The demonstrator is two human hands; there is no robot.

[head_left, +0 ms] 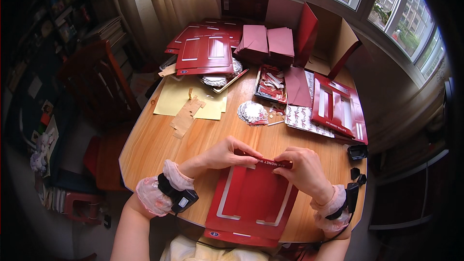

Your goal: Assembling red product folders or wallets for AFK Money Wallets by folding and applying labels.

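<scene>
Two bare hands pinching the far edge of a red slotted cardboard blank (pixel 256 195), near side of wood-grain table (pixel 153 150).
Left hand (pixel 227 153) clamped on the left part of that edge, right hand (pixel 304 166) on its right part, thumbs and fingers closed on the card; hands near each other, not touching. Blank lies lengthwise toward the person, near end at the table's near edge, white-lettered strip between the fingertips. Beyond: round patterned paper stack (pixel 252 111), dark-rimmed tray (pixel 258 87) of red and white pieces, brown paper strip (pixel 184 118) partly over yellow sheets (pixel 169 94). Far side: red blanks (pixel 205 50) piled left, pink paper stacks (pixel 254 38) centre, open red box (pixel 306 34) right; more red blanks (pixel 357 121) at right edge, over patterned sheets (pixel 300 117).
</scene>
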